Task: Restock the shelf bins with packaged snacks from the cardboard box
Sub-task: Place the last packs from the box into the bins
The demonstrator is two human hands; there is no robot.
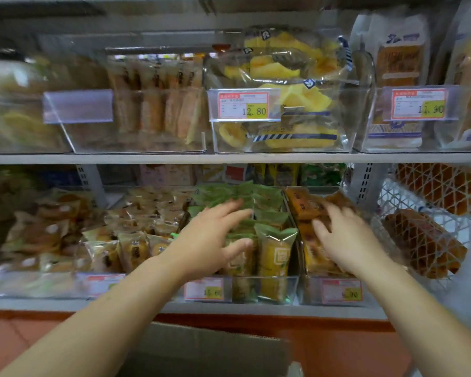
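Store shelving (147, 158) filled the head view, two tiers of clear bins, motion blur throughout. Landmark: green-pack bin (291, 287), centre of the lower tier, packed with upright green-topped snack packs (276, 248). Left hand (215, 235) was over the left half of that bin, fingers spread and mostly straight, lying on the pack tops, gripping nothing. Right hand (343, 238) was just right of the bin, over the orange snack packs (302, 205) in the neighbouring bin, fingers splayed and loose, nothing grasped that I could see; contact with the packs unclear due to blur. Cardboard box (201, 352) sat below the bin at the bottom edge of frame, between the forearms, with one flap visible and its contents out of view. Directly above the bin, the upper-tier bin held yellow cake bags (283, 77) with a price tag (244, 106) reading 12.80. Right of the orange packs hung a white wire basket (408, 202) with netted brown loaves. Left of the bin were more small wrapped cakes (136, 246), blurred.
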